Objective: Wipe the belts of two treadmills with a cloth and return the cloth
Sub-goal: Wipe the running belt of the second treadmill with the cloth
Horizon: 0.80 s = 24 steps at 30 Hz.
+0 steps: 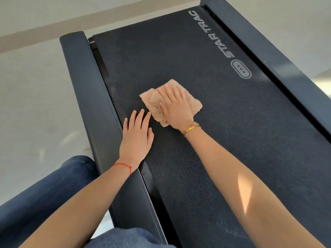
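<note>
The right hand (176,106) is pressing flat, fingers spread, on the folded cloth (192,104) mid-belt (232,131), nearer its left edge, while the left hand (137,138) is resting open beside it, so wiping seems underway, with any second treadmill and the cloth's return probably remaining.

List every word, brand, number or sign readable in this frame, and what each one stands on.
"STAR TRAC": pale grey capitals printed on the treadmill belt, near its right edge.
Oval logo: a sign with three small arrowheads, no letters, on the belt just below the brand name.
No other text or numbers show; the cloth and side rails carry none.
</note>
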Motion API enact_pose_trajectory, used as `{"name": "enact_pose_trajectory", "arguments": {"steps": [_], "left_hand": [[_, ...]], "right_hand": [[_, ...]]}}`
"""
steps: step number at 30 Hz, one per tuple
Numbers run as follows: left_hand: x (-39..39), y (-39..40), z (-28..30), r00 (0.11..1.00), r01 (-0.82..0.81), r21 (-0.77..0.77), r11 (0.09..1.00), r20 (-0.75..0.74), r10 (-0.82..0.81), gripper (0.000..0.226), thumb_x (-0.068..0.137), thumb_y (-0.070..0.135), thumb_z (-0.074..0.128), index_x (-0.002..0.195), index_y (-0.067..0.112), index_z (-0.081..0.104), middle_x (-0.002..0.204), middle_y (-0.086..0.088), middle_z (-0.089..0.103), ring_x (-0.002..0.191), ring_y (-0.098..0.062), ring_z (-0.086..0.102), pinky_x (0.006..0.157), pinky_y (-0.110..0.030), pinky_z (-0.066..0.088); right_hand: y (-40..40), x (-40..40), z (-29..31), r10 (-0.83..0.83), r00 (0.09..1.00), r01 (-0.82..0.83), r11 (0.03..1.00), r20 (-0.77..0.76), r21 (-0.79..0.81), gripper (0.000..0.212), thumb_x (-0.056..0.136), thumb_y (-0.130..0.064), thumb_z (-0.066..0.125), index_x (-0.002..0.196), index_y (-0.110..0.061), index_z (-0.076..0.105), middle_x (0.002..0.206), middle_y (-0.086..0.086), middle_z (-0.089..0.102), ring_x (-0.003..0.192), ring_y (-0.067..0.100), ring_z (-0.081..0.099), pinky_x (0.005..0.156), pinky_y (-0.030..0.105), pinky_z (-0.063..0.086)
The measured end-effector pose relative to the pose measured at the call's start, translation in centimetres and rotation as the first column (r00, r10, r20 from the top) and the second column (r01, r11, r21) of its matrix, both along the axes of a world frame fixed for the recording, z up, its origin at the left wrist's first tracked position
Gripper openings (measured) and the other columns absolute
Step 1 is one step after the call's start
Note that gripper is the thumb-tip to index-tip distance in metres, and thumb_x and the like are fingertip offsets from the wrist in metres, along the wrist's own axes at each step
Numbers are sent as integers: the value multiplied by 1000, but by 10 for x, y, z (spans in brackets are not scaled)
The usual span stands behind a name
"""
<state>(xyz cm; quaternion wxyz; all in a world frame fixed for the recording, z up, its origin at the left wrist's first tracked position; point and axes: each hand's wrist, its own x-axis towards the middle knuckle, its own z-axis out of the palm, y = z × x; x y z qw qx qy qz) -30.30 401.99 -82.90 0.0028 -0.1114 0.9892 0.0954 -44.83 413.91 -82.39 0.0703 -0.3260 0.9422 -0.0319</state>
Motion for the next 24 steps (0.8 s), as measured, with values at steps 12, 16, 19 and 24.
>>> {"name": "enact_pose_trajectory", "arguments": {"steps": [12, 16, 19, 24], "left_hand": [[0, 2, 2, 1000, -11, -1, 1000, -4, 11, 52, 103, 27, 33, 154, 15, 31, 160, -9, 30, 150, -30, 22, 121, -52, 21], [0, 2, 2, 1000, -9, 8, 1000, -1, 9, 52, 103, 27, 34, 154, 15, 31, 160, -9, 30, 150, -30, 21, 121, -53, 21], [0, 2, 3, 1000, -7, 7, 1000, -12, 7, 51, 103, 25, 37, 153, 13, 33, 159, -10, 32, 149, -32, 23, 120, -54, 23], [2, 1, 3, 1000, 3, -4, 1000, -11, -3, 51, 103, 25, 36, 153, 13, 33, 158, -10, 32, 148, -32, 24, 119, -53, 24]], "right_hand": [[137, -42, 0, -559, 826, 563, 825, 73, -53, 56, 108, -38, 18, 159, -18, 5, 166, 7, -2, 153, 28, -4, 123, 46, -6], [121, 3, -1, -432, 901, 433, 901, 22, -29, 55, 108, -37, 17, 158, -19, 4, 166, 8, 0, 153, 29, -3, 123, 47, -6], [120, 52, 1, -205, 978, 205, 978, 33, -26, 54, 108, -35, 19, 158, -19, 5, 166, 7, 1, 153, 29, -4, 124, 44, -5], [156, 113, 4, 33, 995, -29, 999, 98, -36, 56, 106, -43, 16, 157, -24, 3, 166, -2, -2, 153, 20, -9, 125, 43, 0]]}}
